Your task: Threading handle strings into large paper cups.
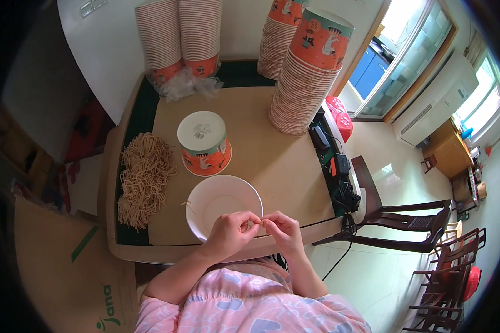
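Note:
In front of me stands a paper bucket (219, 194), its white inside facing up. A short piece of beige cord (188, 204) pokes out at its left rim. My left hand (231, 233) is over the bucket's near right rim, thumb and forefinger pinched together. Close against it, my right hand (284, 231) pinches too, the fingertips of both nearly touching. What lies between them is too small to make out. Just beyond, an orange and green paper bucket (205, 152) rests upside down. A heap of beige cords (146, 180) lies to the left.
Tall stacks of paper buckets stand at the back left (200, 33) and back right (303, 83). Crumpled clear plastic (189, 86) lies by the left stack. A power strip (319, 137) and black cables (347, 197) line the table's right edge, near a dark chair (411, 222).

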